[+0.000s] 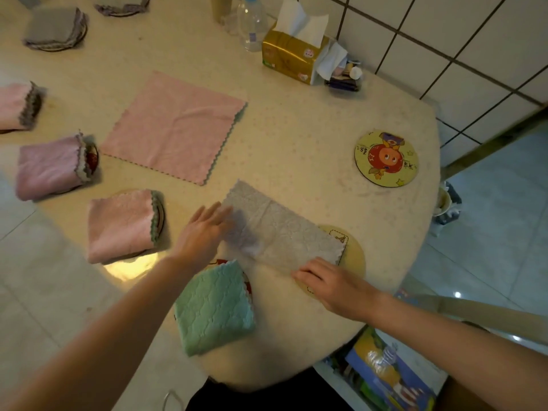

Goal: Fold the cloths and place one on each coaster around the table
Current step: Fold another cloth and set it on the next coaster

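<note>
A grey cloth (278,229), folded into a long strip, lies on the table in front of me, its right end over a yellow coaster (355,256). My left hand (204,229) rests flat on its left end, slightly blurred. My right hand (329,281) presses the strip's near right corner. A pink cloth (175,126) lies unfolded behind it. Folded cloths sit on coasters: green (215,310) near me, pink (121,225), pink (49,167), pink (16,106), grey (53,28) and grey (124,5). One round cartoon coaster (386,158) at the right is bare.
A gold tissue box (292,54), a plastic bottle (252,23) and small clutter stand at the back by the tiled wall (444,34). The round table's edge (427,221) curves close on the right. Colourful packaging (385,372) lies on the floor below.
</note>
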Action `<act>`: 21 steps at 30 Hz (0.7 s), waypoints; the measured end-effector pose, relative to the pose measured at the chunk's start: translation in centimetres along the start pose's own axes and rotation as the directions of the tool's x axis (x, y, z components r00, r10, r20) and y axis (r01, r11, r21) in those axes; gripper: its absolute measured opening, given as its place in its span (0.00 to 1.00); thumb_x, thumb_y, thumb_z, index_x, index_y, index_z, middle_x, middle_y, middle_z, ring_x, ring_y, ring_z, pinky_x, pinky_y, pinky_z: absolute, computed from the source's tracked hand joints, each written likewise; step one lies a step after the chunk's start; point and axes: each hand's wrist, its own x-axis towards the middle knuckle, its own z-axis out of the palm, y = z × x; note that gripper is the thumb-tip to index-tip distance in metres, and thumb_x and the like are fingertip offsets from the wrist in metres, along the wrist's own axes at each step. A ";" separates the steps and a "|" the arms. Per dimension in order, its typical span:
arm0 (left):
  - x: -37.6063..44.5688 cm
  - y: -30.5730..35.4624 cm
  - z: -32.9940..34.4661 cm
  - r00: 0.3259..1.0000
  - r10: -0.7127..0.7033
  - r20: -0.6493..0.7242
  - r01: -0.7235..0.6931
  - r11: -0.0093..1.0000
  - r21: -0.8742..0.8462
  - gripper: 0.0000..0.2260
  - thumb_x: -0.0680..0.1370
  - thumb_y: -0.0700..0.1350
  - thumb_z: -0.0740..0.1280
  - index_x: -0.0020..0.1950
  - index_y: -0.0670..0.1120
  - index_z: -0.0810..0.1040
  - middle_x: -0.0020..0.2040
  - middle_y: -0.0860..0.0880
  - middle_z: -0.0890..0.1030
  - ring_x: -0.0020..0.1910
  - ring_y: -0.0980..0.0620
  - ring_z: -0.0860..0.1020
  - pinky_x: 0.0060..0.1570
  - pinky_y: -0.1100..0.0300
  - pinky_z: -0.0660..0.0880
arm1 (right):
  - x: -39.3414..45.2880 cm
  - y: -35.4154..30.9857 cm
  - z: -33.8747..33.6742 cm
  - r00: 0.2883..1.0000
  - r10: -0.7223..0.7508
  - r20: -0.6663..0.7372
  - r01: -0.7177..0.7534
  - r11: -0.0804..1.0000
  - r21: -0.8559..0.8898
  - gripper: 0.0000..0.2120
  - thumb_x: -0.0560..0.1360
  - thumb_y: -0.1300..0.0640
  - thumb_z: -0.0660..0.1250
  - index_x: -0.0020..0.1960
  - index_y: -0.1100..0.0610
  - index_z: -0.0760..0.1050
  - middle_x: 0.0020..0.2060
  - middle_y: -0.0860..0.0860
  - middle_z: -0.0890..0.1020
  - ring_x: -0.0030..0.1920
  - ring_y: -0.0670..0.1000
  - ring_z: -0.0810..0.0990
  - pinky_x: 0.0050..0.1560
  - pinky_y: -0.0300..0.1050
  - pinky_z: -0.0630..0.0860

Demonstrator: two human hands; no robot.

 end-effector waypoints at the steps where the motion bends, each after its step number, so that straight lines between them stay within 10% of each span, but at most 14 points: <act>1: -0.7 1.5 0.7 0.999 0.034 0.016 -0.033 0.998 -0.044 0.29 0.73 0.34 0.63 0.73 0.50 0.67 0.76 0.49 0.60 0.76 0.46 0.56 0.74 0.49 0.50 | 0.4 -0.4 0.2 1.000 0.005 -0.014 -0.005 1.000 0.015 0.21 0.70 0.72 0.65 0.62 0.63 0.74 0.50 0.56 0.78 0.49 0.52 0.75 0.50 0.42 0.76; 5: -2.8 8.1 3.1 0.984 0.178 -0.010 -0.178 0.975 -0.132 0.31 0.72 0.43 0.64 0.75 0.52 0.63 0.76 0.51 0.60 0.77 0.48 0.54 0.75 0.49 0.46 | 1.4 -1.3 -0.2 0.999 0.012 -0.034 -0.010 0.998 0.066 0.18 0.72 0.70 0.65 0.61 0.61 0.74 0.50 0.54 0.77 0.50 0.51 0.75 0.53 0.42 0.73; 11: -2.3 13.1 6.1 0.999 -0.009 -0.051 -0.004 0.969 -0.247 0.20 0.77 0.51 0.59 0.65 0.45 0.77 0.65 0.46 0.77 0.66 0.44 0.74 0.65 0.48 0.71 | 0.9 -0.7 -2.4 0.994 -0.102 0.029 0.101 0.994 0.043 0.13 0.76 0.65 0.61 0.59 0.63 0.76 0.52 0.57 0.78 0.53 0.53 0.76 0.57 0.44 0.73; 21: -2.3 13.2 6.5 0.995 -0.058 -0.083 0.017 0.903 -0.429 0.21 0.79 0.51 0.54 0.67 0.45 0.76 0.67 0.46 0.76 0.69 0.43 0.70 0.68 0.46 0.68 | 6.0 9.2 -4.6 0.902 -0.187 0.390 0.331 0.879 -0.343 0.34 0.71 0.67 0.69 0.74 0.55 0.61 0.72 0.54 0.67 0.71 0.54 0.67 0.64 0.49 0.71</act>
